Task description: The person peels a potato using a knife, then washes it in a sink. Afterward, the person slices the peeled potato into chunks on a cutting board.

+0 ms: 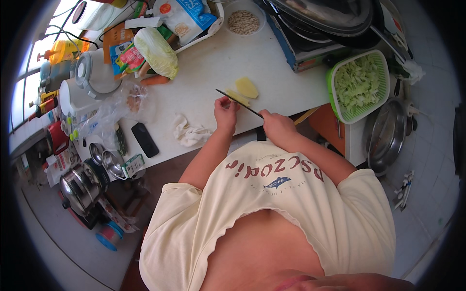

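My right hand (275, 125) grips the handle of a kitchen knife (240, 103), whose blade is seen nearly edge-on and points up and left. Close against the blade's near side is my left hand (226, 112), its fingers curled; whether they pinch anything cannot be told. Just beyond the blade lie pale yellow slices, perhaps potato (237, 97), beside a larger cut yellow piece (247, 87) on the white countertop (204, 72). A crumpled white cloth (190, 131) rests near the counter's front edge, left of my left forearm.
A green-rimmed basket of shredded cabbage (356, 85) stands at right, below a portable stove (309, 54) carrying a pan. Behind are a bowl of pale seeds or beans (243, 22) and a napa cabbage (156, 52). A carrot (155, 80), plastic bags and a black phone (145, 140) lie left.
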Tool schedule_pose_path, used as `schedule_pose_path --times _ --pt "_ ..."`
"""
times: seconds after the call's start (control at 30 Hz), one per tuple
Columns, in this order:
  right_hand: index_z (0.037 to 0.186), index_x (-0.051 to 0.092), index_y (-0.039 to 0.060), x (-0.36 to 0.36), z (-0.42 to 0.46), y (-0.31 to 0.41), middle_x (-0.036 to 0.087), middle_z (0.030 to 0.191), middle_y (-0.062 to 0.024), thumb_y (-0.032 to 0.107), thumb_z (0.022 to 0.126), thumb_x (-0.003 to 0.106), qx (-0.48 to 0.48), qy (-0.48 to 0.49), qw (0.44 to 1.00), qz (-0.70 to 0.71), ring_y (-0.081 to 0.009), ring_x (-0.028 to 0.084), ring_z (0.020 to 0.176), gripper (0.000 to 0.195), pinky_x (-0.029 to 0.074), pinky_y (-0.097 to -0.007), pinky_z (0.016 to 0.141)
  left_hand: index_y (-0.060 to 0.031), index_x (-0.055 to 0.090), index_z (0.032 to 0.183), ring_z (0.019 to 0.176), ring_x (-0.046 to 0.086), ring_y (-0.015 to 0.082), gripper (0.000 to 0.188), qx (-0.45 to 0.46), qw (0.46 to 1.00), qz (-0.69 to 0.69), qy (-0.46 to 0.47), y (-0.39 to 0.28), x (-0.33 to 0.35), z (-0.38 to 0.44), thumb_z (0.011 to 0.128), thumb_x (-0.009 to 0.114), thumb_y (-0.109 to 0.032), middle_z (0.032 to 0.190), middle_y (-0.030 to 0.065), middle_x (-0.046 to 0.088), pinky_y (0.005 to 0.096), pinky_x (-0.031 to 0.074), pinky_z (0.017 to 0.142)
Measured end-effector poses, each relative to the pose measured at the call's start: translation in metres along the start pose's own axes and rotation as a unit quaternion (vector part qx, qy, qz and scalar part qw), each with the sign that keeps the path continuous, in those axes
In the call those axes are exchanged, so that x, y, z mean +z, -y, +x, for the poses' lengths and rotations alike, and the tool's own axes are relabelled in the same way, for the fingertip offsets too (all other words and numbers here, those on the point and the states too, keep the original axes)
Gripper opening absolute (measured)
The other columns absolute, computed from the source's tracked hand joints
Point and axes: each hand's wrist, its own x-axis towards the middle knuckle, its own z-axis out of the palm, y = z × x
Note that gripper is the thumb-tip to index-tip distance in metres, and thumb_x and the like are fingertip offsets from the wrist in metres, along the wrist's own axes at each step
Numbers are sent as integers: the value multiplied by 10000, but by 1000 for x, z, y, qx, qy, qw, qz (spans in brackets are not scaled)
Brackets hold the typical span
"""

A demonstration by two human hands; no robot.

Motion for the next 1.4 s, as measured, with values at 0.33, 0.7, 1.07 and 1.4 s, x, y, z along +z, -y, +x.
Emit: schedule_pose_path --times 0.33,0.7,1.07,1.4 --pt "1115 530 54 11 14 -4 650 780 -173 127 872 499 18 15 1000 3 -378 633 748 255 489 -494 655 11 471 1120 846 624 182 312 -10 1000 -3 -15 5 1 4 872 644 -65 1034 113 575 281 534 767" --pt "1125 521 74 40 39 -14 649 773 -173 110 855 495 40 34 999 6 -375 641 747 274 492 -492 645 20 463 1128 843 637 201 314 -9 1000 -14 -16 7 1 1 864 622 -43 1050 127 571 289 542 768" --pt "1394 403 182 37 30 -10 657 855 -172 141 888 469 10 64 998 -20 -370 654 758 512 528 -472 688 21 454 1136 881 619 187 314 6 999 -9 -36 10 1 0 872 611 -42 1070 120 545 283 547 766" --pt "1374 452 191 26 4 -24 647 819 -167 145 887 486 -47 -70 996 30 -373 628 714 490 509 -470 672 18 464 1137 843 599 166 342 5 1000 5 -24 7 5 0 867 643 -90 1048 107 551 258 524 741"
